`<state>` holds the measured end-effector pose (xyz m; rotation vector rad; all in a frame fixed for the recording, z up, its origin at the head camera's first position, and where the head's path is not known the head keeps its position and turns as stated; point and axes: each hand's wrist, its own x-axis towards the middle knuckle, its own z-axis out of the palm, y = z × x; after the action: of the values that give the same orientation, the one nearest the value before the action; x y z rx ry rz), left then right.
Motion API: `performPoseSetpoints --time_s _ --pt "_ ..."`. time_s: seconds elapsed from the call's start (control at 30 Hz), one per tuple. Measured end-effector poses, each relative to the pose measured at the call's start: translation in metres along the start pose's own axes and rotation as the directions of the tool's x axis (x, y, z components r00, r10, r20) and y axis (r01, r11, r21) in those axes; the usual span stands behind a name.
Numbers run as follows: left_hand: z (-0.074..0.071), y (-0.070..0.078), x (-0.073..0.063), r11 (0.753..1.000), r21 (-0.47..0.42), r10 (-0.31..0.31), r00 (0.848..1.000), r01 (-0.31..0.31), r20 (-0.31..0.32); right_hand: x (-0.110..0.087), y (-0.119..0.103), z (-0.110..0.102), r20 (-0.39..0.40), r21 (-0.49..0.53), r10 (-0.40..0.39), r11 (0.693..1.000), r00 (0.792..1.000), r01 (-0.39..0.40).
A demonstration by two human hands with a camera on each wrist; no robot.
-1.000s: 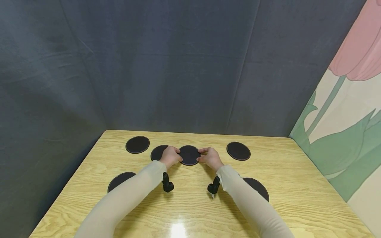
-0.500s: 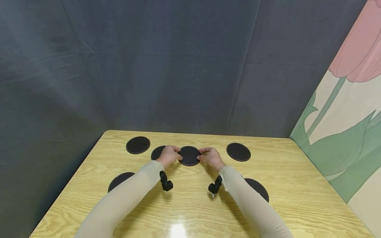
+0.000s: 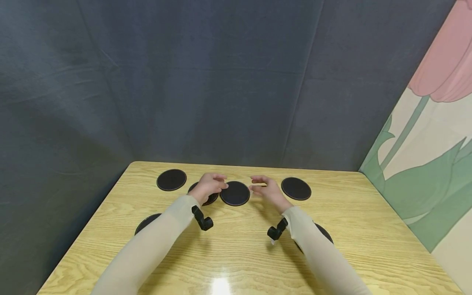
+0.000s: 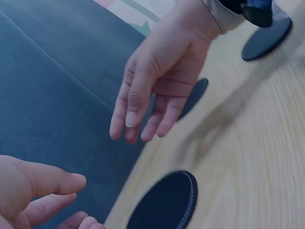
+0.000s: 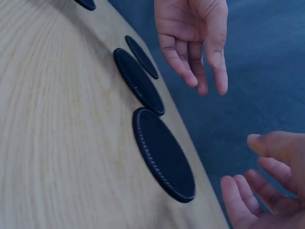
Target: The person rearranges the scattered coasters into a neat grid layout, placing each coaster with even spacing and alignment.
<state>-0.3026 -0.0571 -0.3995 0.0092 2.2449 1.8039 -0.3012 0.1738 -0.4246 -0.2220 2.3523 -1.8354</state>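
A round black coaster (image 3: 235,193) with a stitched rim lies flat on the wooden table, between my two hands. My left hand (image 3: 209,187) hovers at its left side, fingers loosely bent and holding nothing. Partly covered by that hand is a second black coaster (image 3: 212,200), its edge right beside the first one's in the right wrist view. On the other side, my right hand (image 3: 269,191) is raised off the coaster with thumb and fingers apart. The left wrist view shows air between the right hand's fingertips (image 4: 131,119) and the tabletop.
Other black coasters lie at the back left (image 3: 171,180) and back right (image 3: 296,189). Nearer ones, at the left (image 3: 145,222) and right (image 3: 324,232), are partly hidden by the sleeves. A dark curtain (image 3: 221,82) hangs behind the wooden table (image 3: 236,262).
Both hands have let go of the middle coaster's sides, lifted and drawn slightly apart. The coaster stays in place, and more of the coaster under the left hand shows.
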Motion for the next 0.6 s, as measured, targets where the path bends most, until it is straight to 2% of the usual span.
performPoseSetpoints --time_s 0.3,0.6 --pt "0.016 0.027 -0.001 0.998 -0.03 0.058 0.997 -0.057 0.043 -0.02 -0.013 -0.03 0.001 0.054 -0.069 0.996 0.998 0.068" --pt "0.04 0.054 0.009 0.994 -0.037 0.106 0.989 -0.102 0.101 -0.027 -0.012 -0.077 -0.046 0.064 -0.115 0.991 0.992 0.118"
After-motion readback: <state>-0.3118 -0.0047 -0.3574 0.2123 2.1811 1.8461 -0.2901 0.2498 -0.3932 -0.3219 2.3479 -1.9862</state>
